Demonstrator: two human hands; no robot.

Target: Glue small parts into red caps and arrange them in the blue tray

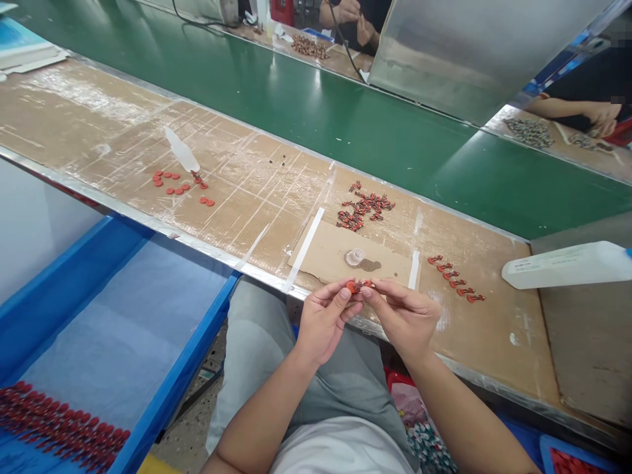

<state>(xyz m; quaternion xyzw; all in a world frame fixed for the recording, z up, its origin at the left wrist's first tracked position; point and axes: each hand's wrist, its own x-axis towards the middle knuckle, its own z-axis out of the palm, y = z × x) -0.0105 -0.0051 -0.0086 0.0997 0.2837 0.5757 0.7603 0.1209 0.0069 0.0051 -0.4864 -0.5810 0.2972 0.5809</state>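
Fingers of the left hand and right hand pinch a red piece between them, near the small cup. Past the cup lies a red pile on the table.

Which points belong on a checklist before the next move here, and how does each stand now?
1. Left hand gripping the small red item: ok, pinched.
2. Right hand on it too: ok, fingertips at its other end.
3. Parts of the item joined: cannot tell, too small.
4. Cardboard sheet clean: not ok, dark stain beside the small cup.
5. White bottle capped tight: cannot tell, cut off by the picture edge.
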